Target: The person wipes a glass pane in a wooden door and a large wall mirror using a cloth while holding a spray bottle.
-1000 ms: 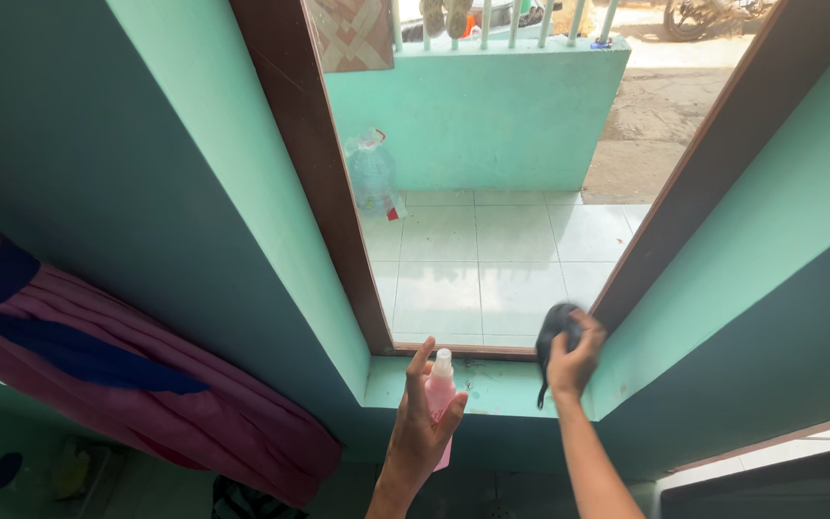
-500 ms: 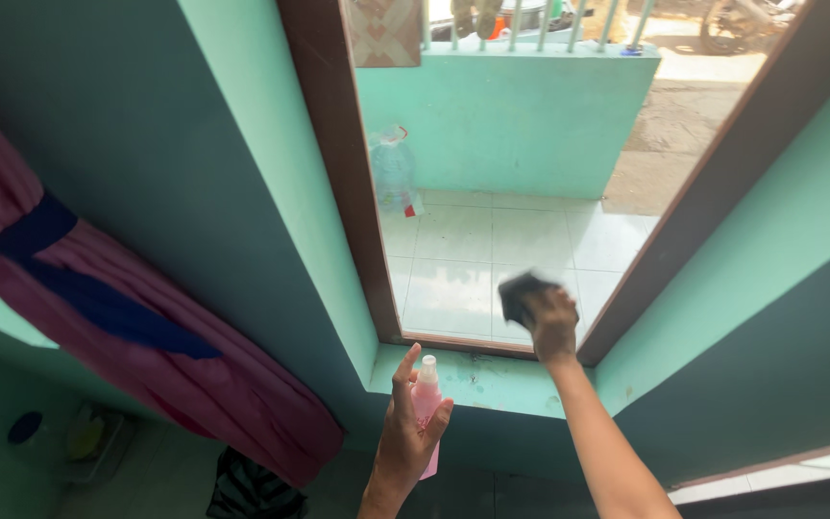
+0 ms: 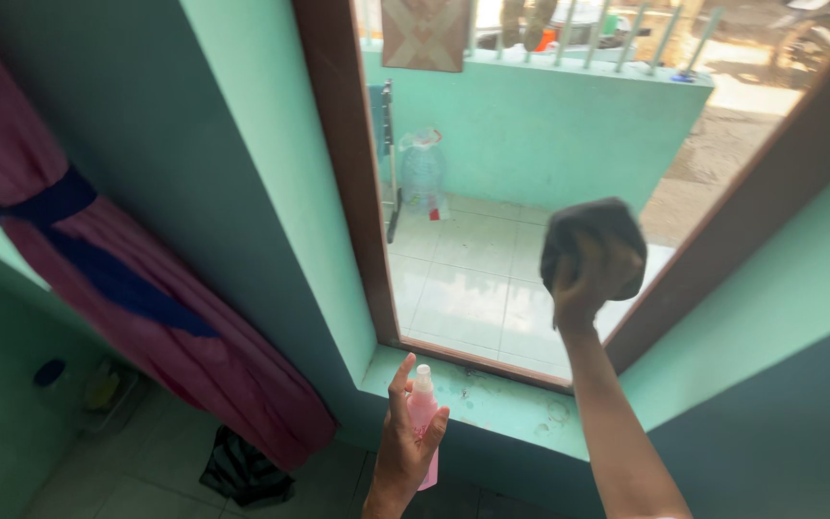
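cloth: dark grey crumpled cloth, bunched in the right hand, pressed on the window glass at right of the pane, near the brown wooden right frame bar
right hand grip: fingers curled tight round the cloth from below; cloth covers the fingertips, edges blurred
bottle: small pink plastic spray bottle with white nozzle, upright, low centre, just near side of the pale green window sill
left hand grip: left hand wrapped round the bottle, thumb on its right side, a finger raised beside the nozzle; lower bottle mostly hidden by the palm
edges: cloth just inside the slanted right frame; brown left frame bar well apart; bottom frame strip below the cloth, with bare glass between
open room: glass left of and above the cloth is free; sill between the two hands bare, some dark specks on it
hidden/cut off: right forearm runs out of the bottom edge; left wrist cut off at the bottom; top of the window out of view
hard to make out: dark bundle on the floor lower left, kind unclear
surroundings: maroon curtain with dark blue tie band at left, against the green wall; through the glass a tiled patio, clear large water bottle far, by a green low wall
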